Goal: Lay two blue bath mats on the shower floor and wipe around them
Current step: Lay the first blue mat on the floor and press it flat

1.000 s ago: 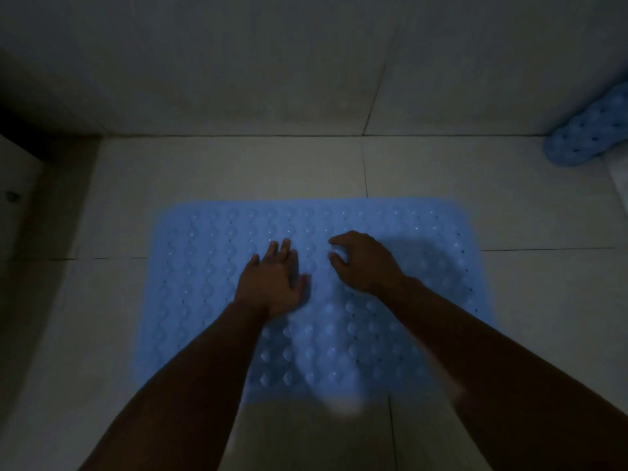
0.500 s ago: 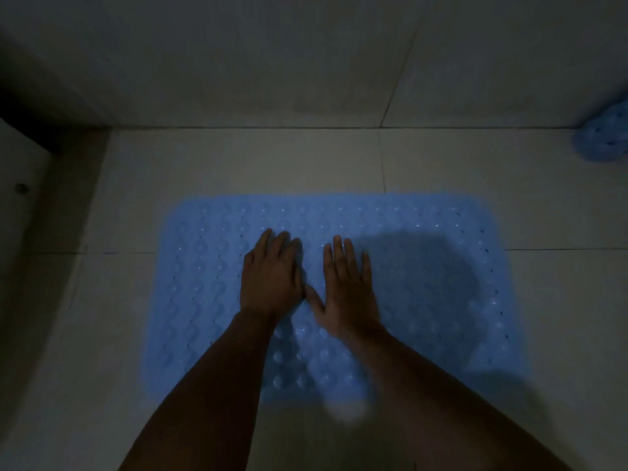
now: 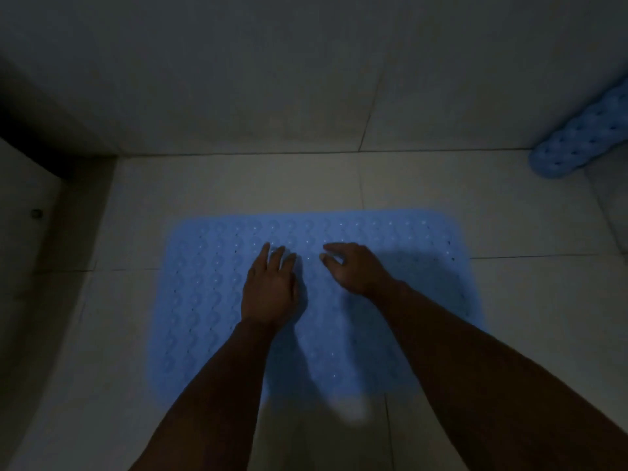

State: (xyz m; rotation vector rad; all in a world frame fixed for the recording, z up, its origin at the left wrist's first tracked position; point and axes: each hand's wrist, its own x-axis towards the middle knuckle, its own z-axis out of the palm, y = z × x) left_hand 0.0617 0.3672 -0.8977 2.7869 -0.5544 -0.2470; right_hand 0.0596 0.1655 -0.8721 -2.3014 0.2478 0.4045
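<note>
Left hand (image 3: 270,290) lay flat, right hand (image 3: 353,266) apparently loosely curled, on the blue bath mat (image 3: 210,283); second mat (image 3: 584,144) stayed rolled

No readable text anywhere

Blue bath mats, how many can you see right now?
2. One bath mat lies flat on the floor under both hands; the second mat sits at the right edge, partly out of view.
</note>
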